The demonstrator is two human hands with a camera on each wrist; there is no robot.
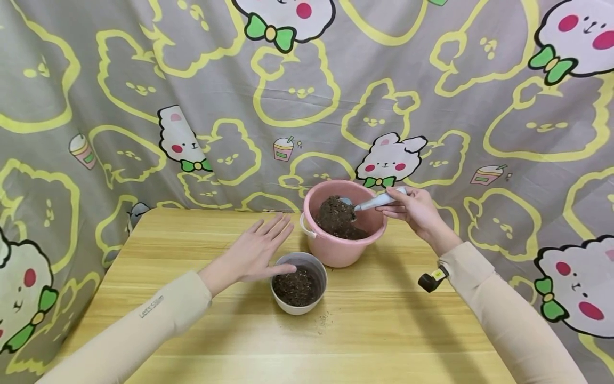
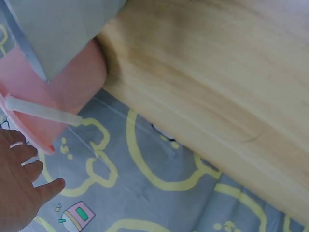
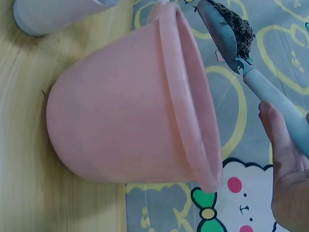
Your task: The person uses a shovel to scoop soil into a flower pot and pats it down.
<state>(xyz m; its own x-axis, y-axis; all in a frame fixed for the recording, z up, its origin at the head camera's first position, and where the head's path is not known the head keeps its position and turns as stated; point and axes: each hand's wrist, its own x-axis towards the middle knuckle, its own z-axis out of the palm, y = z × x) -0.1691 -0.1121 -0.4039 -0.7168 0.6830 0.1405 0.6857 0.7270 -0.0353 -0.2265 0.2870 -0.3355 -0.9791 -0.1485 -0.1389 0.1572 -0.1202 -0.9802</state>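
Observation:
My right hand (image 1: 419, 214) grips the light blue handle of a small trowel (image 1: 376, 201) over the pink bucket (image 1: 338, 255). Dark soil is heaped on the trowel's blade, which stands above the bucket's rim in the right wrist view. More soil (image 1: 352, 232) lies inside the bucket. With fingers straight and spread, my left hand (image 1: 251, 253) is held beside a pale grey pot (image 1: 296, 310), its thumb reaching across the rim in the head view. Dark soil (image 1: 296, 288) partly fills that pot. The bucket's white carrying handle (image 2: 43, 111) hangs at its side.
A wooden table (image 1: 230, 341) carries the pot and bucket, with soil crumbs (image 1: 322, 321) scattered near the pot. Behind the table's back edge hangs a grey curtain (image 1: 230, 85) with cartoon figures. A black device (image 1: 430, 281) is strapped at my right wrist.

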